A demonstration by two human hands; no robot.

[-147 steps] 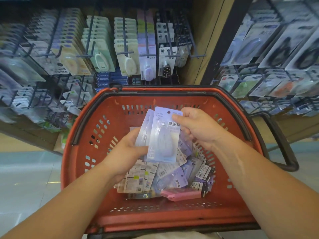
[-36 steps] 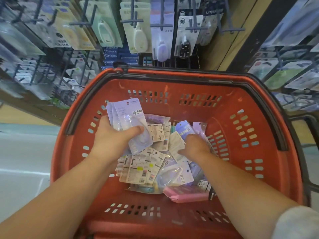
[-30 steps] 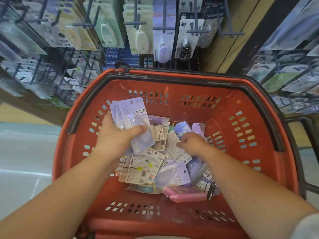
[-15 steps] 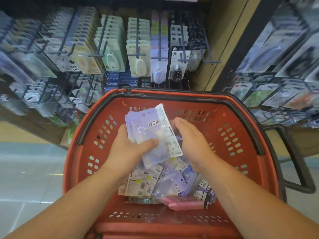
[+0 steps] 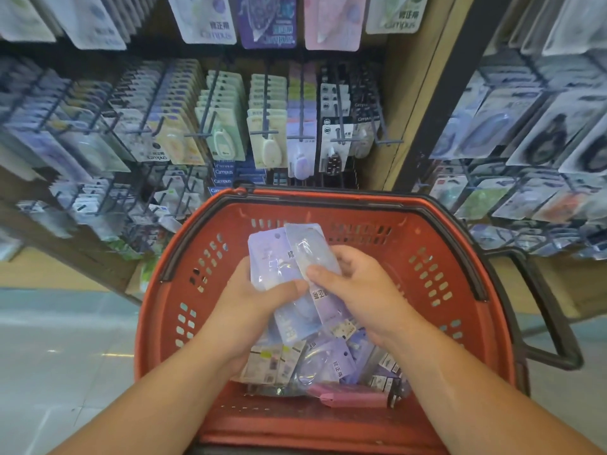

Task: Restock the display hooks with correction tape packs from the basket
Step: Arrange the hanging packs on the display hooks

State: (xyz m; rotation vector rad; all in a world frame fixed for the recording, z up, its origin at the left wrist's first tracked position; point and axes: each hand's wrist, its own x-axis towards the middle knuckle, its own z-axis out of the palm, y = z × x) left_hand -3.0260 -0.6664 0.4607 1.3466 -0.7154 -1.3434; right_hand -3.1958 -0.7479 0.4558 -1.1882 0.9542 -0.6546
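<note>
Several glossy lilac correction tape packs [image 5: 274,257]

A black upright [image 5: 438,103] stands beside a wooden panel [image 5: 402,93] above pale glossy floor [image 5: 49,356].

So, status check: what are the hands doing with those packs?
Left hand grips lilac pack stack. Right hand pinches front pack against it, above the basket. Hooks ahead, unblocked.

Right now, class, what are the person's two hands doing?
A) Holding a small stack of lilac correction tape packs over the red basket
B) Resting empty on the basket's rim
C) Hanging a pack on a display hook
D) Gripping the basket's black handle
A: the left hand and the right hand both grip the lilac correction tape packs above the red basket.
</note>
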